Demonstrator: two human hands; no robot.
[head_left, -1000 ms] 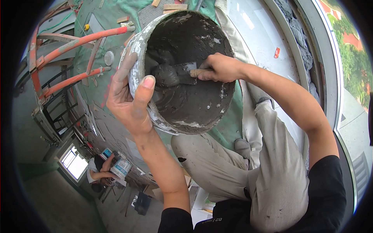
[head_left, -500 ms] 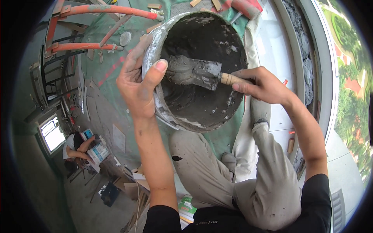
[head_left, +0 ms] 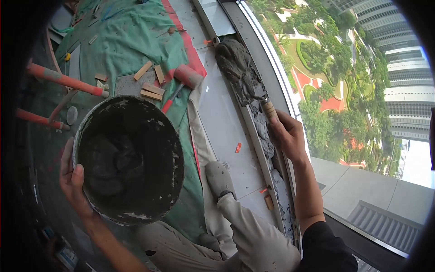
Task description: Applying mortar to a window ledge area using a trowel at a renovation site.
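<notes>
My right hand [head_left: 290, 135] is closed round the wooden handle of a trowel [head_left: 247, 95]. A thick lump of wet grey mortar [head_left: 233, 61] covers its blade, which is over the narrow channel [head_left: 261, 124] beside the window. Grey mortar lies along that channel, below and nearer to me than the blade. On the left, my left hand [head_left: 72, 183] grips the near-left rim of a round bucket [head_left: 176, 158], thumb over the edge and fingers outside. Dark mortar sits in the bottom of the bucket, in shadow.
A red-headed mallet [head_left: 188, 77] and several small wooden blocks [head_left: 152, 90] lie beyond the bucket on green sheeting [head_left: 131, 50]. Orange metal legs [head_left: 68, 81] stand at the left. White tiles [head_left: 222, 118] run beside the channel; the window glass [head_left: 317, 104] rises to the right.
My right hand has carried the loaded trowel out of the bucket, rightward to the channel. The view has swung right, so the bucket and my left hand now appear further left and lower.
</notes>
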